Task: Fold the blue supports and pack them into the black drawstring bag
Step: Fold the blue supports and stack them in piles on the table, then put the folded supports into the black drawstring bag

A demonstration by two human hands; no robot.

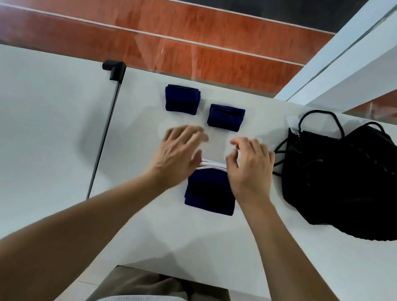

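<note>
Head view, table: a white table fills the middle of the frame, with a person's two bare forearms reaching up from the bottom edge.
Head view, folded pair: two blue supports lie folded small in the upper centre, one to the left and one just right of and below it, apart from each other.
Head view, third support: the third blue support lies flat at the centre, nearer the person, with a white edge showing at its far end between the hands.
Left hand: the left hand hovers at that far end, blurred, fingers fairly straight and spread, holding nothing that I can see.
Right hand: the right hand sits at the same end with fingers curled; I cannot tell whether thumb and forefinger pinch the white edge.
Bag: the black drawstring bag lies slumped at the right of the frame, cords looped toward the top, well apart from the folded pair.
Step in hand: folding the last support, as I judge it; nothing looks packed yet.
Next move: it calls for finishing this fold, then opening the bag's mouth and carrying the supports across to it.
</note>
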